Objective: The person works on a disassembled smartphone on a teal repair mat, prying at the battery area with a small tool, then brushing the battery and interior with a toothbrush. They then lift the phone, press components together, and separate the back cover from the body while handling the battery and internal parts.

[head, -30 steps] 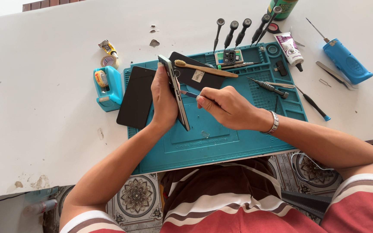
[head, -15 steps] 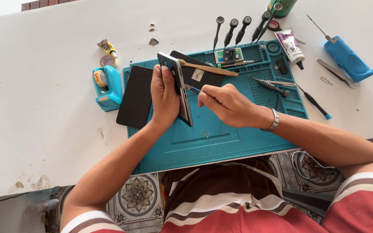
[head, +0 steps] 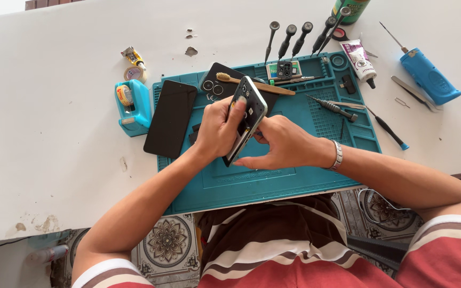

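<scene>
My left hand point(head: 219, 127) grips an opened smartphone body point(head: 247, 114), tilted on its edge above a teal repair mat point(head: 273, 181). My right hand point(head: 283, 143) presses against the phone's lower right side, fingers curled at its edge; any small tool in it is hidden. A black phone screen panel point(head: 170, 117) lies flat on the mat's left side. The black back cover point(head: 217, 80) with camera rings rests behind the phone, with a wooden-handled brush point(head: 257, 85) across it.
Several screwdrivers point(head: 294, 38) lie beyond the mat's far edge. A blue tape dispenser point(head: 130, 104) stands left of the mat. A glue tube point(head: 360, 60), a blue power tool point(head: 427, 74), tweezers point(head: 411, 92) and a screwdriver point(head: 386, 128) lie to the right on the white table point(head: 44, 133).
The phone has been tipped up and turned, so its open inside faces more toward me. My right hand has moved in closer and lower against the phone's edge.
</scene>
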